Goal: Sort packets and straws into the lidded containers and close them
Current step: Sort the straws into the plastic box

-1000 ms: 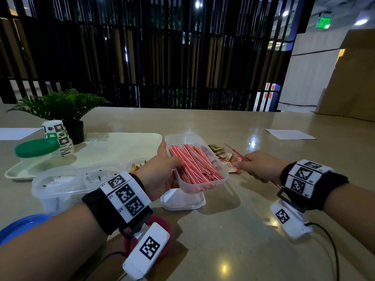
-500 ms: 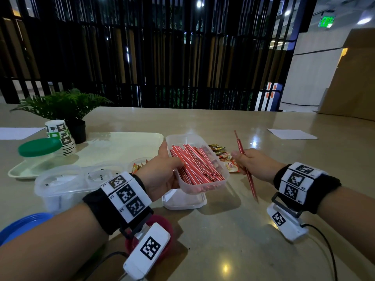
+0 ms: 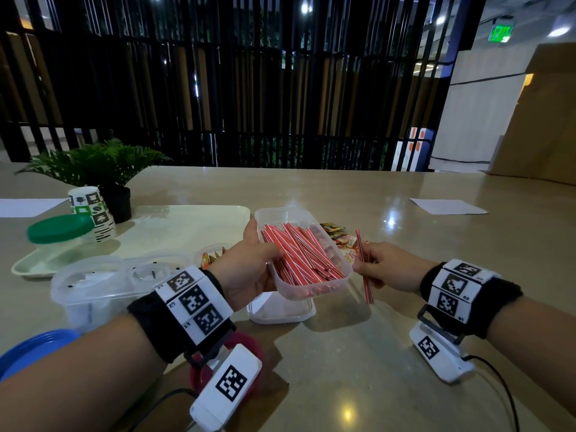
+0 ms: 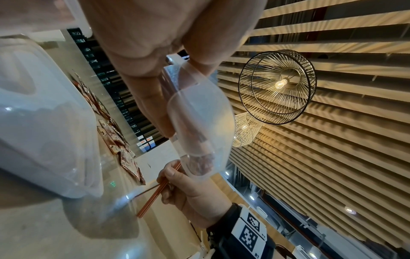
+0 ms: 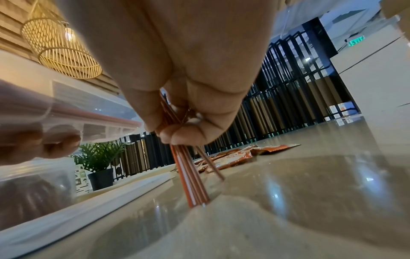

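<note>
My left hand [image 3: 249, 269] holds a clear rectangular container [image 3: 299, 213] tilted above the table, thumb inside its rim; it is full of red-and-white straws [image 3: 302, 254]. Just right of it my right hand [image 3: 383, 269] pinches a few straws [image 3: 363, 266] held nearly upright, lower ends close to the table [image 5: 195, 185]. In the left wrist view the container [image 4: 199, 112] shows from below with the right hand [image 4: 188, 189] behind it. Orange packets [image 3: 343, 244] lie on the table behind the container [image 5: 233, 157]. A clear lid [image 3: 280, 310] lies under the container.
A cream tray [image 3: 174, 226] with a green-lidded jar [image 3: 59, 229] and a paper cup [image 3: 93, 213] stands at the left, a potted plant [image 3: 99, 163] behind it. A clear container [image 3: 93, 288] sits near left; a blue lid [image 3: 31, 350] and red lid [image 3: 249, 347] lie close by.
My right hand has lifted straws off the table, turned them upright and brought them left toward the container. The left hand still holds the container in about the same place.
</note>
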Tool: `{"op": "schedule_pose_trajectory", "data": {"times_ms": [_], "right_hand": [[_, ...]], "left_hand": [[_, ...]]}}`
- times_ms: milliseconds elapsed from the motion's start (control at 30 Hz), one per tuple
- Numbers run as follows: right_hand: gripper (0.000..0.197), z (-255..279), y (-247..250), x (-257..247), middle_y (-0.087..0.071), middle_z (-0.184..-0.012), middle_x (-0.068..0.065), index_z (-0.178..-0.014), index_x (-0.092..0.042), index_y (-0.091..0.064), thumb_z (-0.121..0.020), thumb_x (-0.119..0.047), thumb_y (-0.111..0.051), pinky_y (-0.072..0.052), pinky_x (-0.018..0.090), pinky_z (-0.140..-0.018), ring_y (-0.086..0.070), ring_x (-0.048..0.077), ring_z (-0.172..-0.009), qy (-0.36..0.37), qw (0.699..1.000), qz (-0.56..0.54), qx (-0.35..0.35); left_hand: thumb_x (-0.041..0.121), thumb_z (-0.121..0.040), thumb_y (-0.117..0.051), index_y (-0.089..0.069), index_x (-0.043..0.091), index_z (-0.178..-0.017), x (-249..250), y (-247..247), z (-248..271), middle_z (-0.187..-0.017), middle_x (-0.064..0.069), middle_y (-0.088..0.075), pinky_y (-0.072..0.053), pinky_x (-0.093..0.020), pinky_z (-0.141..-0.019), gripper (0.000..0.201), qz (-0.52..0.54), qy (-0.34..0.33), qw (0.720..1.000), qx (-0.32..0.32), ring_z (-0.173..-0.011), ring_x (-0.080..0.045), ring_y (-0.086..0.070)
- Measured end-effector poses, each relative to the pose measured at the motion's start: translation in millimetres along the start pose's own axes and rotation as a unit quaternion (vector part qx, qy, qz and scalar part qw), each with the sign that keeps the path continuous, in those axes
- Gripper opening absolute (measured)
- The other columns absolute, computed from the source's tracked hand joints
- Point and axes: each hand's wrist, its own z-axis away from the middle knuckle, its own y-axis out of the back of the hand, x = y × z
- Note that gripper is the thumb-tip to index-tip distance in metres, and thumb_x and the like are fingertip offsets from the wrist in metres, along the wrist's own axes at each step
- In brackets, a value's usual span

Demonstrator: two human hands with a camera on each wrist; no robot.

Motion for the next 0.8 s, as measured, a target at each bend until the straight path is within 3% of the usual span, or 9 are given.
{"op": "schedule_pose_trajectory", "data": {"times_ms": [133,333,500,667,800], "right_hand": [[0.016,-2,1,3,-0.057,-0.067,0.004,-0.081,-0.01,-0.054,-0.096,-0.018,-0.055,-0.051,0.034,-0.066,-0.054,0.016,-0.059,0.001,1.0,-0.03,-0.003],[0.014,-1,13,-2,-0.061,-0.064,0.002,-0.083,-0.01,-0.06,-0.094,-0.018,-0.057,-0.051,0.019,-0.057,-0.058,0.007,-0.052,-0.028,0.998,-0.052,-0.005],[0.01,2,50,-31,-0.064,-0.071,0.005,-0.088,-0.011,-0.06,-0.092,-0.02,-0.058,-0.056,0.023,-0.061,-0.06,0.01,-0.057,-0.005,0.996,-0.066,0.053],[0.011,14,81,-88,-0.062,-0.067,0.006,-0.089,-0.003,-0.061,-0.092,-0.013,-0.059,-0.052,0.016,-0.051,-0.057,0.005,-0.047,0.069,0.981,-0.145,0.111],[0.012,12,74,-126,-0.06,-0.06,0.005,-0.084,-0.002,-0.062,-0.092,-0.008,-0.058,-0.047,0.016,-0.045,-0.052,0.006,-0.043,0.085,0.985,-0.147,0.038]], "left_hand": [[-0.004,-0.097,-0.041,-0.017,0.04,-0.15,0,-1,1,-0.129,-0.014,-0.054,-0.058,-0.053,-0.078,0.073,-0.001,0.005,1.0,0.0,-0.102,-0.038,-0.066],[-0.004,-0.097,-0.041,-0.015,0.04,-0.15,0,-3,1,-0.127,-0.017,-0.056,-0.06,-0.049,-0.071,0.074,-0.014,0.006,1.0,0.002,-0.098,-0.037,-0.068],[-0.004,-0.098,-0.041,-0.012,0.042,-0.151,-1,-3,3,-0.128,-0.016,-0.056,-0.06,-0.046,-0.065,0.076,-0.019,0.003,1.0,-0.003,-0.093,-0.036,-0.071],[-0.005,-0.097,-0.041,-0.008,0.043,-0.151,-2,-5,3,-0.133,-0.017,-0.053,-0.059,-0.051,-0.07,0.08,-0.011,-0.002,1.0,-0.006,-0.097,-0.039,-0.069],[-0.007,-0.096,-0.04,-0.012,0.043,-0.149,-2,-10,7,-0.128,-0.015,-0.055,-0.055,-0.06,-0.08,0.078,-0.017,-0.016,1.0,-0.007,-0.102,-0.039,-0.067]]}}
